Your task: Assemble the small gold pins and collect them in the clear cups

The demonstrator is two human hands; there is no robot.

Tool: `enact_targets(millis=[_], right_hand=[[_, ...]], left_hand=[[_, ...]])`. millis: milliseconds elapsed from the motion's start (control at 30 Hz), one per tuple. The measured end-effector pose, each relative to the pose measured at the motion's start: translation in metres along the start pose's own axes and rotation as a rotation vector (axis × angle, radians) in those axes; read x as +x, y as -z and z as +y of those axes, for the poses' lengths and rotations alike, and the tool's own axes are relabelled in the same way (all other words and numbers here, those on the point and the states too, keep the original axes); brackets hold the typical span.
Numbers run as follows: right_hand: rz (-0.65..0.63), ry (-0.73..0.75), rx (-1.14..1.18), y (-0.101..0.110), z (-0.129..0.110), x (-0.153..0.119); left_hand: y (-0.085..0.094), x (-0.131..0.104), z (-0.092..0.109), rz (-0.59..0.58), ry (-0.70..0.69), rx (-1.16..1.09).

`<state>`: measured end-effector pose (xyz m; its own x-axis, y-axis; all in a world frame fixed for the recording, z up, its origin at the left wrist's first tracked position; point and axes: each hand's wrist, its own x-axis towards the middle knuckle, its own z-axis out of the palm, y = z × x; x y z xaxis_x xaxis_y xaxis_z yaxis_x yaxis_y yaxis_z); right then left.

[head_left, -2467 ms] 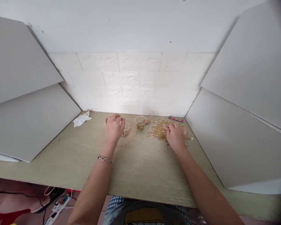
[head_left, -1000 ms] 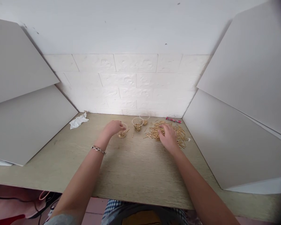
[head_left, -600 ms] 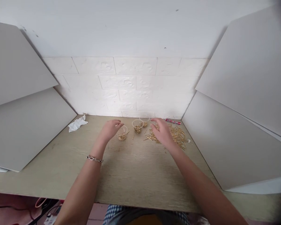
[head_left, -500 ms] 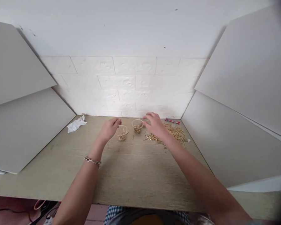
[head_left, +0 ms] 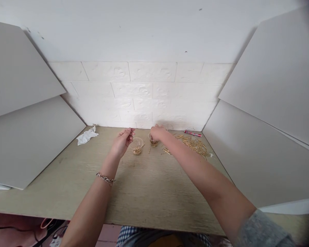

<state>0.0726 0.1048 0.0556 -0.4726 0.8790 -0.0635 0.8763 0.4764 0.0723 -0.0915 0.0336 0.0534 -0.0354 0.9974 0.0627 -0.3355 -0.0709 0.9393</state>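
Note:
My left hand (head_left: 124, 140) is closed in a pinch, thumb against forefinger, just left of and above a clear plastic cup (head_left: 137, 146). Whatever it may hold is too small to make out. Gold-coloured pieces lie in the bottom of that cup. My right hand (head_left: 157, 132) points down into a second clear cup (head_left: 153, 142), which also has gold pieces inside. Its fingers are curled together, with the tips hidden by the hand and the cup. A heap of thin gold rods (head_left: 193, 144) spreads to the right, partly behind my right forearm.
One loose gold rod (head_left: 149, 151) lies between the cups. A red tube (head_left: 193, 133) rests at the back right, and a crumpled white tissue (head_left: 87, 136) at the back left. Grey panels (head_left: 38, 140) flank the wooden table (head_left: 154, 195), with a white brick-pattern wall (head_left: 139, 89) behind.
My right hand has moved left, from beside the second cup to down inside it, its fingers curling in. My left hand stays by its cup, turned slightly. The view has shifted a little.

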Motion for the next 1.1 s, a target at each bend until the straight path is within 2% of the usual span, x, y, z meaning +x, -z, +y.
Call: enact_targets(millis=[233, 367, 500, 667, 767, 867, 1000, 1100], right_hand=[[0.034, -0.009, 0.006, 0.008, 0.001, -0.009], [0.092, 0.007, 0.023, 0.014, 0.007, -0.025], [0.322, -0.012, 0.255, 0.008, 0.017, -0.063], [0.49, 0.01, 0.736, -0.025, 0.02, -0.116], [0.541, -0.036, 0.977, -0.043, 0.017, -0.131], [0.702, -0.092, 1.161, -0.048, 0.011, -0.136], [0.959, -0.097, 1.127, -0.043, 0.002, -0.141], [1.012, -0.074, 0.993, -0.041, -0.003, -0.143]], left_hand=[[-0.009, -0.003, -0.01, -0.038, 0.06, 0.012], [-0.012, -0.006, -0.008, -0.036, 0.037, -0.053], [-0.024, -0.015, -0.003, -0.068, 0.026, -0.211], [-0.058, -0.029, -0.011, -0.185, 0.142, -0.284], [-0.077, -0.033, -0.025, -0.244, 0.199, -0.319], [-0.086, -0.035, -0.037, -0.274, 0.252, -0.321], [-0.085, -0.041, -0.048, -0.26, 0.288, -0.314], [-0.084, -0.044, -0.051, -0.256, 0.292, -0.308]])
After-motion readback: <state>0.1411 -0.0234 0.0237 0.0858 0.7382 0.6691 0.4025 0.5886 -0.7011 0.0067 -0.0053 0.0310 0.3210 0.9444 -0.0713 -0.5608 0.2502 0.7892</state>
